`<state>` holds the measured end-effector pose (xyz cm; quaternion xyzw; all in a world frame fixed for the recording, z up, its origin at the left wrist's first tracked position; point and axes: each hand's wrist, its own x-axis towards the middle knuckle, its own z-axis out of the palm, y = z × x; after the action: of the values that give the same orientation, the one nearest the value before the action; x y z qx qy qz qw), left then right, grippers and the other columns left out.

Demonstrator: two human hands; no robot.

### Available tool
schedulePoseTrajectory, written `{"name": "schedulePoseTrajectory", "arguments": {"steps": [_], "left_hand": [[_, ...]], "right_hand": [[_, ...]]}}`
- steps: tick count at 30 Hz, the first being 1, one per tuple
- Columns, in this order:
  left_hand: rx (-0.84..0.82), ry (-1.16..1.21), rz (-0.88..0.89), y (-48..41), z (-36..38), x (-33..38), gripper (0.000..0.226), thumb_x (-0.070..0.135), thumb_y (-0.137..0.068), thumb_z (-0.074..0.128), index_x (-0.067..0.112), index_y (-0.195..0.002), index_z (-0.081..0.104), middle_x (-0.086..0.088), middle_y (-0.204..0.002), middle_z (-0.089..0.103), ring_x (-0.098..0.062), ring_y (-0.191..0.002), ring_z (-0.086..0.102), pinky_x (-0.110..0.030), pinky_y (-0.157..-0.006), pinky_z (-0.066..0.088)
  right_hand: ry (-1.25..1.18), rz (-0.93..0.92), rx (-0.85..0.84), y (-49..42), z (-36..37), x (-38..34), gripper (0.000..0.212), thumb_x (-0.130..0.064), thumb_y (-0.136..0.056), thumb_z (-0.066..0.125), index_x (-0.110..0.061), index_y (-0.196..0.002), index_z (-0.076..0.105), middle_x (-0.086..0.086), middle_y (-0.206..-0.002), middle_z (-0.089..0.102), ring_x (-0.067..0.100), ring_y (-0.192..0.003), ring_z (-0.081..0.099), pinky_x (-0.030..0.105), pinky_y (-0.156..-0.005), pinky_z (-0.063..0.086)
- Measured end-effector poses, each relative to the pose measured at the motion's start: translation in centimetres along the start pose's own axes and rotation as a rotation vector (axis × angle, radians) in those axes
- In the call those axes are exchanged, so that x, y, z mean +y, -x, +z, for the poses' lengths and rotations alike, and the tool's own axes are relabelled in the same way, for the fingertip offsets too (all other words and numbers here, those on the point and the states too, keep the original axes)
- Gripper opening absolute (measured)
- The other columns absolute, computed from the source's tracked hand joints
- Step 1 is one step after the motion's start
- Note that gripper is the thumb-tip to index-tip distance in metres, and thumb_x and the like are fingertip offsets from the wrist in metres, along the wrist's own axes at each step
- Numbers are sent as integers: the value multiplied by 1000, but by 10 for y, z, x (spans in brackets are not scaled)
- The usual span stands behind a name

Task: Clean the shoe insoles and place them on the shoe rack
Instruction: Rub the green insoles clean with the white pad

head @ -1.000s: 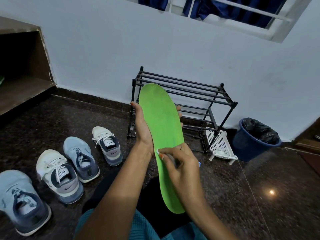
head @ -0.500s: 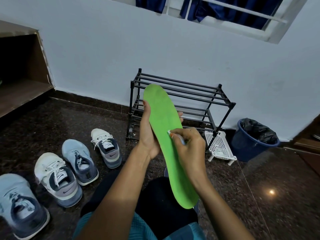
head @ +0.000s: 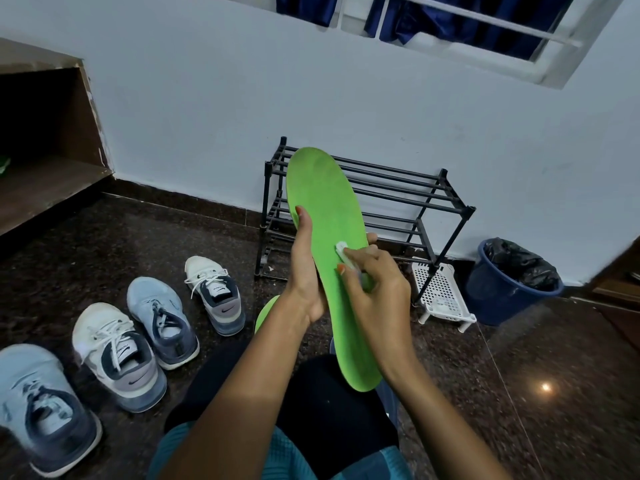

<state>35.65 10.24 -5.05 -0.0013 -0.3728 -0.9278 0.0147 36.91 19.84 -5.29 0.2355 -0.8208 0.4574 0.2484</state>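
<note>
The left hand (head: 306, 271) grips a long green insole (head: 325, 202) at its middle: thumb up along the near edge, fingertips showing past the far edge. The insole stands nearly upright, toe end above the grip, heel end below it over the person's dark-clad lap. The left forearm rises from the lower frame, wrist bent back.

The right hand (head: 379, 289) crosses in from the right, fingers curled, pinching a small white cleaning piece (head: 342, 248) against the insole's face just beside the left grip. Whether that piece is a cloth or a brush head cannot be told.

Just below the left wrist, the tip of a second green insole (head: 266, 311) shows on the dark stone floor (head: 554, 375).

Behind the grip stands a black barred shoe rack (head: 398, 188) against the pale wall. At its right foot sits a white slotted basket (head: 438, 292); its contents are unclear. Further right is a blue bin (head: 498, 299) lined with a black bag (head: 519, 261).

Left of the grip, four trainers (head: 159, 320) lie in a row on the floor.
</note>
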Motion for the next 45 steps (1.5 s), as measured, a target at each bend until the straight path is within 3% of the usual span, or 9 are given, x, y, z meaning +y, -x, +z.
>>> {"name": "schedulePoseTrajectory", "arguments": {"steps": [2, 5, 9, 13, 18, 22, 27, 36, 45], "left_hand": [[-11, 11, 6, 0, 2, 0, 91, 74, -87, 11, 11, -84, 77, -17, -96, 68, -26, -81, 66, -37, -78, 54], [-10, 41, 1, 0, 2, 0, 92, 74, -87, 10, 8, -88, 74, -17, -93, 68, -26, -79, 67, -35, -73, 56], [-8, 60, -17, -2, 1, -2, 91, 77, -85, 11, 9, -105, 69, -18, -95, 70, -27, -82, 69, -37, -74, 57], [7, 19, -8, -2, 0, -1, 93, 77, -85, 9, 7, -110, 63, -18, -95, 71, -27, -82, 69, -36, -73, 59], [14, -18, 13, -1, 0, -2, 89, 74, -87, 6, 8, -102, 64, -11, -82, 73, -22, -71, 70, -29, -59, 56], [11, -9, -1, -2, -3, -1, 94, 77, -84, 9, 5, -111, 62, -16, -92, 72, -26, -79, 71, -32, -64, 57], [35, 0, 16, -4, -3, -1, 97, 78, -84, 9, 3, -100, 67, -19, -90, 71, -28, -77, 69, -38, -75, 56], [37, -44, 29, -2, -1, -2, 93, 74, -86, 4, 6, -102, 65, -16, -86, 72, -24, -74, 70, -31, -64, 59], [51, -43, 41, -2, -3, -1, 98, 76, -85, 2, 3, -102, 66, -17, -88, 71, -26, -78, 69, -37, -75, 57]], "right_hand": [[6, 3, -11, 3, -1, -1, 28, -16, -82, 57, -12, -107, 68, -7, -95, 54, 2, -92, 53, 48, -89, 45], [-15, 19, -42, 1, -2, -1, 23, -10, -83, 59, -12, -103, 70, -3, -97, 57, 2, -95, 53, 47, -91, 44], [-30, 31, -54, -4, -5, -3, 26, 4, -76, 68, -7, -100, 70, -7, -83, 57, -9, -77, 54, 4, -73, 41], [57, 25, -30, -6, -5, -5, 20, -4, -77, 70, -8, -96, 71, -7, -78, 57, 3, -69, 53, 29, -77, 48], [111, -23, 15, -12, -4, -3, 10, -5, -80, 67, -9, -88, 71, -5, -79, 58, 10, -75, 57, 45, -78, 49], [65, -53, -45, -12, -4, -1, 10, -1, -75, 71, -6, -83, 71, 2, -81, 65, 10, -71, 60, 14, -83, 44], [-11, -53, -117, -3, -3, -5, 14, 0, -76, 70, -9, -87, 72, -2, -78, 65, 3, -64, 55, 8, -64, 43], [92, -25, -86, -12, -2, 3, 13, -5, -80, 67, -7, -92, 71, 6, -83, 65, 20, -74, 61, 41, -67, 52], [1, -70, -133, 3, -2, -3, 13, 3, -78, 67, -5, -87, 72, 4, -78, 59, 6, -67, 54, 13, -64, 42]]}}
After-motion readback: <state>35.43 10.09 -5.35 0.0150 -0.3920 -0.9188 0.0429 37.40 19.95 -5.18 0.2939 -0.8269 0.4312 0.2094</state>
